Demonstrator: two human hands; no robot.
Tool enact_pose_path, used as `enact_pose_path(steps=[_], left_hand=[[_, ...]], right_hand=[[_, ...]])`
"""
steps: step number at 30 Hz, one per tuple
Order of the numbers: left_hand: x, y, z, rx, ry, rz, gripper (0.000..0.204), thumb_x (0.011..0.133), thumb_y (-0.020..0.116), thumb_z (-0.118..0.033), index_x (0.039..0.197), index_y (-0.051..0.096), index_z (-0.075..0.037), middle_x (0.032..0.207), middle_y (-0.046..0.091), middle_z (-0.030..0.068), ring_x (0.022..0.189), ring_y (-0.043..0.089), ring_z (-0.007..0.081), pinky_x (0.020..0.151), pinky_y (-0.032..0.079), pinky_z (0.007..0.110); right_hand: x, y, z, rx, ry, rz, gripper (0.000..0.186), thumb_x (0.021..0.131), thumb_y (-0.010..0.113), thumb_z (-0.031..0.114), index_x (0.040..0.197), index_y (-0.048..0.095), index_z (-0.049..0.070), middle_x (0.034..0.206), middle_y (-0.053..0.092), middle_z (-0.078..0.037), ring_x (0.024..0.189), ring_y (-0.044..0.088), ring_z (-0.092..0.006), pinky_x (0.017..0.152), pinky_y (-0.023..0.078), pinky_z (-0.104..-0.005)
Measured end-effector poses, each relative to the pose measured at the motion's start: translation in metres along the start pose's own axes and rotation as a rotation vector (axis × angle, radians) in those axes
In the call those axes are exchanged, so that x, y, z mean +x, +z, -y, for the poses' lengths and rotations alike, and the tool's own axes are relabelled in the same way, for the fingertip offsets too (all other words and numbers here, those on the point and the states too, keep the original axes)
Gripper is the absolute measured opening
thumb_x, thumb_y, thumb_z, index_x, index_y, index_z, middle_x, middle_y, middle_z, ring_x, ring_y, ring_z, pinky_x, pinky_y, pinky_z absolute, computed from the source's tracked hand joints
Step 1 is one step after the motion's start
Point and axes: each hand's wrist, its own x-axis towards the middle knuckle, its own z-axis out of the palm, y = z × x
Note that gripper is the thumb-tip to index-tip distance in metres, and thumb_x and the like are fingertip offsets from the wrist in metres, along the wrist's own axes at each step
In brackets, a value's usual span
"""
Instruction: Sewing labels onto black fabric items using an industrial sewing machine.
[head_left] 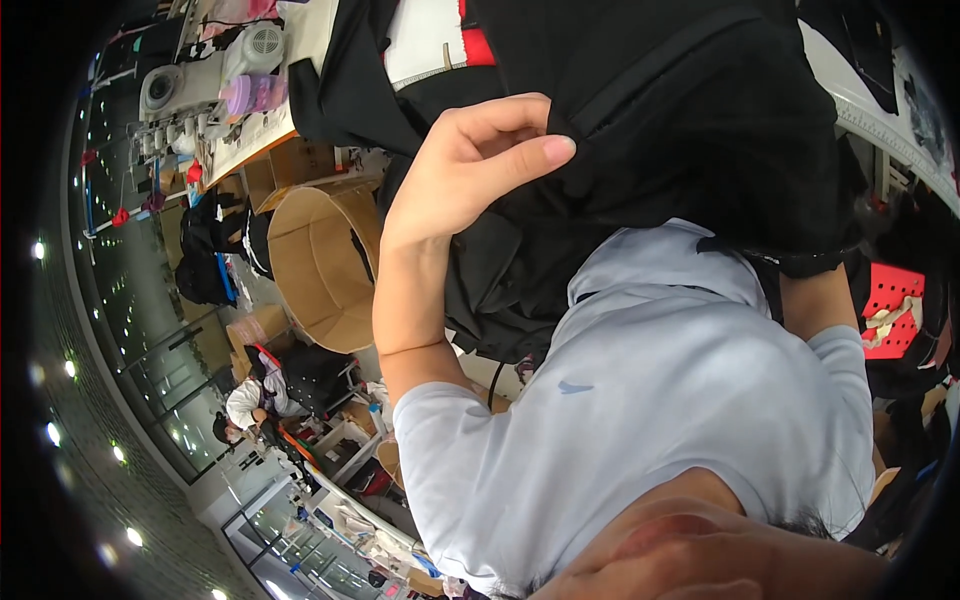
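A large spread of black cloth (690,130) lies over the table edge and hangs down in front of me. At its left part, my left hand (490,160) is closed, thumb and bent fingers pinching the cloth by a long seam or fold. More black cloth (495,260) bunches below that wrist, against my lap. My right forearm (815,300) runs up under the right side of the cloth, which covers my right hand completely. Beyond the left hand, a white and red piece (430,45) shows between the black folds.
To the left stands an open cardboard box (320,270). A purple-lidded bottle (240,95) sits on the table beside white machine parts (255,50). On the right is a red perforated basket (893,310). Another person (265,395) works farther off at lower left.
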Motion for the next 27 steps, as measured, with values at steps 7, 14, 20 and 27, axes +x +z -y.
enact_pose_path(steps=[7,14,20,27], left_hand=[[0.004,0.015,-0.003,-0.026,0.089,-0.076,0.018,0.084,0.078,-0.001,0.082,0.060,-0.001,0.078,0.046,-0.0072,0.071,0.043,0.0017,0.063,0.034,0.020],[-0.002,0.028,-0.001,0.039,0.146,-0.206,0.017,0.083,0.078,-0.001,0.094,0.067,0.002,0.091,0.061,-0.0037,0.082,0.053,0.0044,0.076,0.042,0.020],[-0.022,-0.002,0.032,0.343,0.115,-0.073,0.023,0.100,0.065,-0.022,0.103,0.070,0.001,0.106,0.070,0.0072,0.092,0.067,0.0138,0.082,0.052,0.028],[-0.021,0.031,0.201,-0.485,-0.466,0.289,0.090,0.098,0.036,-0.069,0.150,0.033,0.005,0.131,0.061,0.0230,0.109,0.066,0.0281,0.097,0.053,0.042]], right_hand=[[-0.022,0.009,-0.020,-0.025,0.045,0.032,0.017,0.092,0.057,0.006,0.099,0.071,0.000,0.097,0.072,-0.012,0.093,0.068,-0.0238,0.080,0.053,-0.0351],[-0.036,0.012,-0.038,-0.068,0.066,0.082,0.018,0.092,0.057,0.006,0.099,0.071,0.000,0.098,0.072,-0.013,0.094,0.069,-0.0246,0.080,0.054,-0.0355],[-0.028,-0.005,-0.053,-0.137,0.055,0.104,0.018,0.092,0.056,0.006,0.100,0.072,0.000,0.098,0.072,-0.013,0.094,0.069,-0.0253,0.080,0.054,-0.0358],[-0.092,0.022,-0.059,-0.124,0.231,-0.043,0.019,0.092,0.056,0.006,0.100,0.072,0.000,0.099,0.073,-0.014,0.094,0.069,-0.0261,0.080,0.054,-0.0362]])
